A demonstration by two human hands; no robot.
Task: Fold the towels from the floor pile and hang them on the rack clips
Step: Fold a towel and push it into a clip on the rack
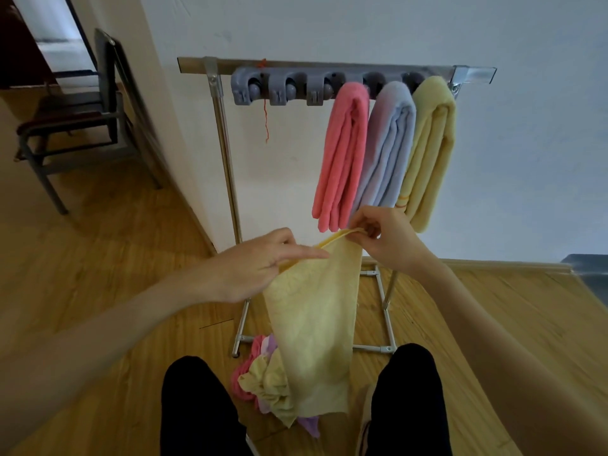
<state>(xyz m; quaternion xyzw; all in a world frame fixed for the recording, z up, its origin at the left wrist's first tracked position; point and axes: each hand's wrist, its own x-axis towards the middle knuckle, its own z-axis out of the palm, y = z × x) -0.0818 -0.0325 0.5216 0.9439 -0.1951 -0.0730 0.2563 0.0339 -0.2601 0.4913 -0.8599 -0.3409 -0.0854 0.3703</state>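
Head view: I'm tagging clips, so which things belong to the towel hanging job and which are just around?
Job:
yellow towel held by left hand and right hand
floor pile
rack clips
hung pink towel, blue towel, yellow hung towel

Around:
chair
red thread

The hanging yellow towel (312, 317) hides part of the floor pile (263, 386), the pink (343, 153), blue (388, 143) and folded yellow (431, 149) towels cover their clips, and the chair (75, 120) looks blurry.
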